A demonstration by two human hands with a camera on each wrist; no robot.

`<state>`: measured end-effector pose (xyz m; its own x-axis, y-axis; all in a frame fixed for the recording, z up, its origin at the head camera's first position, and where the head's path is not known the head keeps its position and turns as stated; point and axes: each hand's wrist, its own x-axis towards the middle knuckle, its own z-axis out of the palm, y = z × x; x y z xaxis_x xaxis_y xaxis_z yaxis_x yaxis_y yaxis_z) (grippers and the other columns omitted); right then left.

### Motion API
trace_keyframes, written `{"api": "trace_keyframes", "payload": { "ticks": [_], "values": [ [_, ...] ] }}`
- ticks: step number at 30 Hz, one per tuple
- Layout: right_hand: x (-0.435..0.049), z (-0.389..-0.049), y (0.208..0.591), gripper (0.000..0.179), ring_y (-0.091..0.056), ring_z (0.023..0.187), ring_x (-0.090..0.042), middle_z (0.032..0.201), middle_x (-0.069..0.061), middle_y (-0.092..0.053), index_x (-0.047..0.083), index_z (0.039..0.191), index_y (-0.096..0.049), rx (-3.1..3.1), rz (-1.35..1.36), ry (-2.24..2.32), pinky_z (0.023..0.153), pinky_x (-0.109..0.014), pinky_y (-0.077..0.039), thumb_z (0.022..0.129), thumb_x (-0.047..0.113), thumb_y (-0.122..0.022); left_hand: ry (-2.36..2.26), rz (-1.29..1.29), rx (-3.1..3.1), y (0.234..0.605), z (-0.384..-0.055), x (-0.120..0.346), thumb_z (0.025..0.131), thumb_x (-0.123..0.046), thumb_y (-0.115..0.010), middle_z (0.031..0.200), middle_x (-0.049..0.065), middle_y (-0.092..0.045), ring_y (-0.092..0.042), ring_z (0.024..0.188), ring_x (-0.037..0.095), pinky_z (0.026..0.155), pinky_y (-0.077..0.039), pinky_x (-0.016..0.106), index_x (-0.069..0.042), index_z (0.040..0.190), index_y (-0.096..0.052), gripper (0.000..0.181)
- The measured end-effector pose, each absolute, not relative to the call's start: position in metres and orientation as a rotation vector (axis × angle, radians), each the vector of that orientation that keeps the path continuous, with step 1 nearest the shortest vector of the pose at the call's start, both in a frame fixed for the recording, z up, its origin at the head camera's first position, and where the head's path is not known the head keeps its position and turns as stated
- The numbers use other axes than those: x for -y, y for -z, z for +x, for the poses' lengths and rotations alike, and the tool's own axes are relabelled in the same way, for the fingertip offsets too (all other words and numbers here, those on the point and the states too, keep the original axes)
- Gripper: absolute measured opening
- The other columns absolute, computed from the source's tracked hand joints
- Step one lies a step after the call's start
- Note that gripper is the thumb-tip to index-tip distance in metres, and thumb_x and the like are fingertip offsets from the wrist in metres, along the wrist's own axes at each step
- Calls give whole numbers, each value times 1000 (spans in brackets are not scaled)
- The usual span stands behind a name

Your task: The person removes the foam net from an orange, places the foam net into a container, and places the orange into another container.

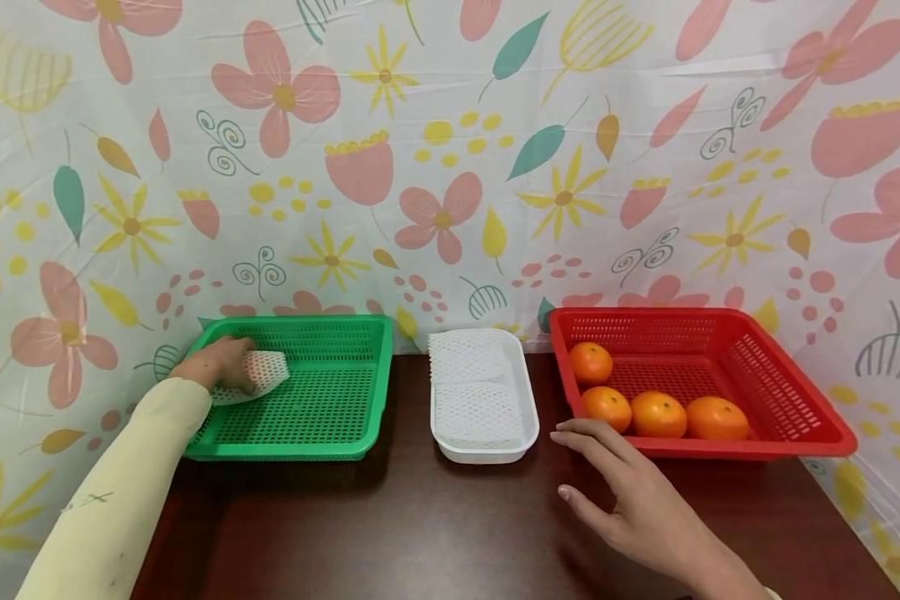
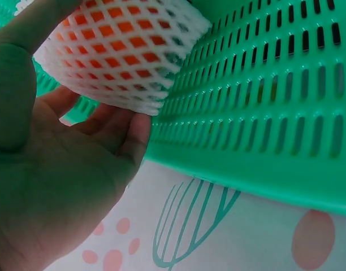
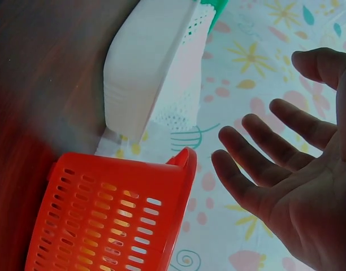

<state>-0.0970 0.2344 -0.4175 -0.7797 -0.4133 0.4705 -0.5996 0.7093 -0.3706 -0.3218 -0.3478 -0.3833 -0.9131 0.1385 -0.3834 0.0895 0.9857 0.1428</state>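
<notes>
My left hand point(image 1: 221, 364) is at the left side of the green basket point(image 1: 378, 392), gripping an orange in a white foam net point(image 1: 270, 375). In the left wrist view, orange skin shows through the mesh of the foam net point(image 2: 119, 53), with fingertips curled against its underside. My right hand point(image 1: 637, 500) hovers with spread fingers just in front of the red basket point(image 1: 795, 446) and holds nothing. Several bare oranges point(image 1: 658, 414) sit along the front and left of that basket. The right wrist view shows the empty right palm point(image 3: 308, 209).
A white tray point(image 1: 527, 400) with flattened foam nets point(image 1: 476, 408) stands between the two baskets. Dark brown tabletop point(image 1: 390, 533) stretches in front of them. Behind hangs a flower-patterned sheet point(image 1: 450, 117), close to the baskets' back edges.
</notes>
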Motion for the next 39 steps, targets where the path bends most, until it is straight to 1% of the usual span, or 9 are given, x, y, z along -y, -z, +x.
{"api": "trace_keyframes", "payload": {
  "ticks": [3,7,17,19,21,26,29,35,39],
  "values": [
    [-234,-96,418,65,-54,130,-10,147,10,-53,29,144,-60,2569,784,-729,111,-7,-30,86,23,-88,-154,135,-2731,383,-320,348,88,-26,-84,145,42,-43,-49,124,54,99,-44,68,9,150,-44,82],
    [-234,-96,420,65,-54,130,-10,148,10,-53,29,144,-60,2578,790,-725,111,-7,-30,86,24,-88,-126,130,-2752,383,-319,348,87,-29,-84,139,36,-55,-54,121,53,104,-35,74,8,147,-47,80],
    [-234,-97,422,64,-55,129,-9,146,10,-53,29,143,-61,2572,811,-729,110,-7,-32,85,23,-89,-135,152,-2814,383,-319,351,90,-35,-78,145,38,-50,-48,128,61,103,-24,85,8,153,-42,85],
    [-234,-97,423,65,-55,129,-10,146,9,-54,28,143,-61,2571,814,-727,110,-7,-31,85,22,-89,-156,163,-2820,383,-319,352,89,-36,-78,144,37,-52,-50,126,58,102,-25,85,7,153,-42,85],
    [-234,-97,423,64,-54,130,-10,146,9,-54,28,143,-61,2574,814,-722,111,-7,-31,86,23,-89,-169,175,-2824,384,-320,353,89,-36,-78,141,36,-53,-53,121,55,100,-31,82,7,152,-43,85],
    [-234,-97,422,64,-54,131,-10,147,10,-53,29,143,-61,2594,804,-712,111,-7,-30,86,24,-89,-217,217,-2832,384,-321,356,88,-36,-79,135,35,-56,-59,107,44,88,-48,64,8,150,-44,83],
    [-234,-97,421,64,-54,131,-10,147,10,-53,29,143,-60,2598,806,-710,111,-7,-30,86,24,-89,-262,251,-2847,381,-320,357,88,-35,-80,133,35,-57,-60,101,41,83,-51,56,9,149,-45,83],
    [-234,-97,419,64,-54,130,-10,147,10,-53,29,143,-60,2597,801,-710,111,-6,-31,86,25,-88,-272,294,-2898,372,-313,355,87,-34,-81,133,35,-55,-57,107,44,86,-47,65,5,149,-46,81],
    [-234,-97,418,64,-54,129,-10,147,10,-53,29,143,-60,2599,798,-710,111,-6,-30,86,24,-89,-306,325,-2912,368,-309,353,88,-35,-81,134,34,-53,-56,109,44,85,-46,65,1,150,-48,78]
  ]
}}
